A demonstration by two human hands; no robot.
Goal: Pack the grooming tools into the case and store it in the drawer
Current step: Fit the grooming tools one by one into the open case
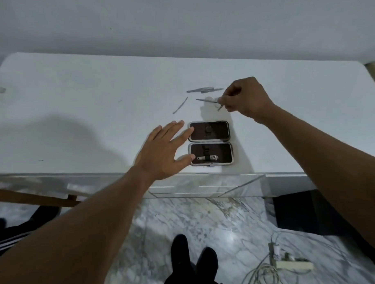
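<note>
A dark grooming case [211, 142] with a metal rim lies open flat near the front edge of the white table [77, 108]. A nail clipper [207, 157] sits in its near half; the far half looks bare. My left hand [164, 149] is spread open, fingertips touching the case's left side. My right hand [245, 98] pinches a thin metal tool [207, 100] just above the table, behind the case. Two or three slim metal tools [204, 90] lie together farther back, and a single thin tool [180, 105] lies to their left.
A mirrored drawer front [204, 185] runs under the table's edge below the case. On the marble floor lie a power strip with tangled cables [284, 262], my dark shoes [194, 259], and a wooden bar at the left. A wall stands behind the table.
</note>
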